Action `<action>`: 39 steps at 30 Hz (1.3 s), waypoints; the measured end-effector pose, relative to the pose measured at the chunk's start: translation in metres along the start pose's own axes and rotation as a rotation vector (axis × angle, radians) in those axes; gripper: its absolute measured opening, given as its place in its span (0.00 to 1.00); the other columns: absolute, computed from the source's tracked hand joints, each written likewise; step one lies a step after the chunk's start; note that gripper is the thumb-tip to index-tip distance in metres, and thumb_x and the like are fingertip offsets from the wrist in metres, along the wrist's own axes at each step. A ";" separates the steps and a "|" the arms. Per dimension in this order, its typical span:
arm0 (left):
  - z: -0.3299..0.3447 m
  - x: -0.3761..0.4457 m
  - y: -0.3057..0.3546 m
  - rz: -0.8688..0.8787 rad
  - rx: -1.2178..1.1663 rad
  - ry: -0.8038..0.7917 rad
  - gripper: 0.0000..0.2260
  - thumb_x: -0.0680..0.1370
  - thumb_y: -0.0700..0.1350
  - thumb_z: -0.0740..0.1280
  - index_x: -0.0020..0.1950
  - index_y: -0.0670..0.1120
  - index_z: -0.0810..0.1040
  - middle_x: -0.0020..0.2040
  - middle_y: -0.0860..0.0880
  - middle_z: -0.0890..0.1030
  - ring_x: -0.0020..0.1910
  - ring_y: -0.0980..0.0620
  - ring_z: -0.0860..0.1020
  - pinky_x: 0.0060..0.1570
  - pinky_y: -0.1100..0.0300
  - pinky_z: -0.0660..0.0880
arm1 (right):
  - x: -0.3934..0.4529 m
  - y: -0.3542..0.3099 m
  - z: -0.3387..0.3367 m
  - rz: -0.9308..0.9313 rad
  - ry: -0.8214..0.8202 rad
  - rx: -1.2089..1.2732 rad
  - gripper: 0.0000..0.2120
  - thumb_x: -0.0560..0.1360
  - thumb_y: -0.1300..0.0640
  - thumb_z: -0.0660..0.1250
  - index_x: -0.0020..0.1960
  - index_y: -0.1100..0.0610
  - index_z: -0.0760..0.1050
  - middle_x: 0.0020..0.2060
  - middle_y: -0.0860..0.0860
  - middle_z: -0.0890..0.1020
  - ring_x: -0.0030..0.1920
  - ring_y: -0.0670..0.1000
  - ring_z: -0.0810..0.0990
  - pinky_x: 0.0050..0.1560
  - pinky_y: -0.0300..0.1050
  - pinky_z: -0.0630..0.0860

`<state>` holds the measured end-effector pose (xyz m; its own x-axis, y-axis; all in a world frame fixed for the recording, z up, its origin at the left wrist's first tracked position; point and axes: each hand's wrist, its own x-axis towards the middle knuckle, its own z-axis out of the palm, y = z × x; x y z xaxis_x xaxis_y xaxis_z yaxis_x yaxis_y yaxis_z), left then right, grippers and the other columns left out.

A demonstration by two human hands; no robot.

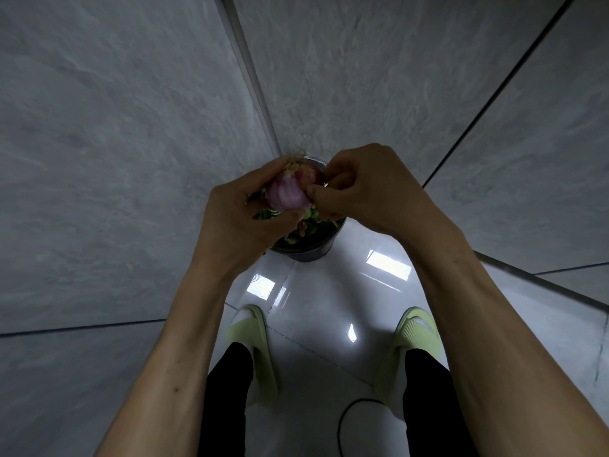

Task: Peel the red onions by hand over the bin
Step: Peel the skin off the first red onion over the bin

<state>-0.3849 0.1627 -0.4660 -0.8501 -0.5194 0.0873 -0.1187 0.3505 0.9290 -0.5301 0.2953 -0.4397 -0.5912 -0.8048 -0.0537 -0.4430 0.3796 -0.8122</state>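
Note:
A red onion (288, 192) with pale purple flesh showing and dry roots at its top is held above a dark round bin (309, 250). My left hand (240, 219) grips the onion from the left and below, fingers curled around it. My right hand (359, 189) pinches the reddish skin at the onion's right side between thumb and fingers. The bin holds green and pale vegetable scraps (301, 232), partly hidden by my hands.
The bin stands in a corner where two grey tiled walls (131, 127) meet. Below is a glossy white tile floor (316, 308). My feet in light green slippers (253, 328) stand on either side, and a black cable (349, 413) loops on the floor between them.

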 end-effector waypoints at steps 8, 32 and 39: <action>0.000 0.000 -0.003 -0.019 -0.001 -0.003 0.31 0.70 0.31 0.77 0.65 0.56 0.76 0.55 0.65 0.83 0.59 0.63 0.81 0.56 0.67 0.78 | 0.001 0.008 0.002 0.041 0.015 0.048 0.05 0.74 0.57 0.72 0.43 0.59 0.81 0.35 0.53 0.85 0.36 0.51 0.85 0.42 0.51 0.81; 0.002 0.004 0.001 0.112 0.206 0.125 0.23 0.69 0.51 0.74 0.64 0.59 0.76 0.59 0.62 0.80 0.61 0.53 0.81 0.60 0.46 0.80 | 0.003 -0.002 0.013 -0.105 0.042 -0.172 0.08 0.75 0.58 0.68 0.45 0.61 0.85 0.39 0.55 0.85 0.41 0.52 0.81 0.43 0.42 0.72; 0.002 0.002 -0.002 0.167 0.262 0.110 0.25 0.70 0.51 0.72 0.66 0.58 0.75 0.61 0.67 0.76 0.62 0.50 0.80 0.60 0.46 0.79 | 0.002 -0.001 0.023 -0.087 0.082 -0.221 0.08 0.73 0.57 0.68 0.42 0.63 0.80 0.37 0.57 0.81 0.41 0.55 0.77 0.43 0.50 0.74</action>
<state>-0.3873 0.1628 -0.4683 -0.8102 -0.5136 0.2826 -0.1221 0.6194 0.7755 -0.5158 0.2829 -0.4523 -0.5931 -0.8025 0.0657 -0.6258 0.4081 -0.6648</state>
